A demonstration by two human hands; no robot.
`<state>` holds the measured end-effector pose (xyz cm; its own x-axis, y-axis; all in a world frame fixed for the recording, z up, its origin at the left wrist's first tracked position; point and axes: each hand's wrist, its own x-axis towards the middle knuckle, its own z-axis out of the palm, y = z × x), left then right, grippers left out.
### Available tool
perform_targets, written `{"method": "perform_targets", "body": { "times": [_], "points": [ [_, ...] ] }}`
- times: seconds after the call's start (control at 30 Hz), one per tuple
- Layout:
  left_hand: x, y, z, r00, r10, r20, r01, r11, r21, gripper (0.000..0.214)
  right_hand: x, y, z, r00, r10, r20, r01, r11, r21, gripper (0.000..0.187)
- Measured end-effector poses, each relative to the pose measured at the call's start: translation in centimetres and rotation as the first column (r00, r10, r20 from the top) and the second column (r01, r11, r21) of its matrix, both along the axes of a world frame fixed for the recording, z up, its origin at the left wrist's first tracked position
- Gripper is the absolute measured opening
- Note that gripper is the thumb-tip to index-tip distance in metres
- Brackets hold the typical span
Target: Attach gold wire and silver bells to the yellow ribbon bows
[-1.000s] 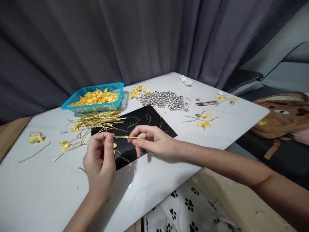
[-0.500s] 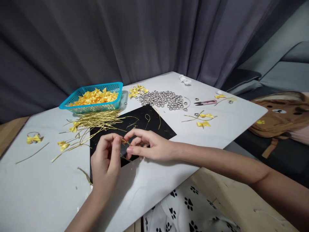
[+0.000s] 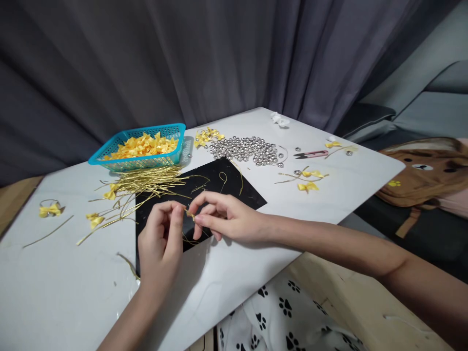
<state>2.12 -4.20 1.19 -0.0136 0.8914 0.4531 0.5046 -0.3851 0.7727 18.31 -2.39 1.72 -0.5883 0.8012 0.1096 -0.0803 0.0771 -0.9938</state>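
Note:
My left hand (image 3: 161, 243) and my right hand (image 3: 223, 217) meet over a black sheet (image 3: 219, 187) on the white table (image 3: 73, 292). Both pinch a thin gold cord (image 3: 190, 214) between thumb and fingertips, and part of it trails down in a loop onto the sheet. A small yellow bow seems tucked behind my left fingers, mostly hidden. A heap of cut gold cords (image 3: 146, 183) lies just beyond my left hand.
A turquoise basket (image 3: 141, 146) of yellow bows stands at the back left. Silver bells (image 3: 244, 148) are piled at the back middle. Pink snips (image 3: 312, 155) and finished bows (image 3: 309, 180) lie to the right, more bows (image 3: 49, 209) at the far left. The table edge runs near my right forearm.
The cord was held stretched out straight between my hands a second ago. My hands have come together and now pinch it at one spot, bent into a loop.

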Motion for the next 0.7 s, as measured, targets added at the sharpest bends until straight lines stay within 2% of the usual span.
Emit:
{"method": "perform_targets", "body": {
  "times": [0.27,0.4,0.53,0.7],
  "points": [
    [0.14,0.02,0.24,0.999,0.027,0.031,-0.026,0.999,-0.028,0.019,0.28,-0.22,0.62,1.0,-0.006,-0.023,0.006,1.0,-0.001,0.018],
    [0.13,-0.16,0.08,0.998,-0.024,0.059,0.025,1.0,-0.019,0.018,-0.11,-0.16,0.31,0.996,-0.038,-0.085,0.036,0.999,-0.028,0.013],
    [0.16,-0.47,-0.23,0.994,-0.084,0.063,0.087,0.995,-0.047,0.017,-0.41,-0.1,0.13,0.994,-0.066,-0.09,0.06,0.996,-0.066,0.019],
    [0.37,-0.53,-0.18,0.997,-0.071,0.026,0.072,0.996,-0.056,0.019,-0.13,0.13,0.42,0.997,-0.011,-0.073,0.004,0.996,-0.094,0.019]
  ]
}}
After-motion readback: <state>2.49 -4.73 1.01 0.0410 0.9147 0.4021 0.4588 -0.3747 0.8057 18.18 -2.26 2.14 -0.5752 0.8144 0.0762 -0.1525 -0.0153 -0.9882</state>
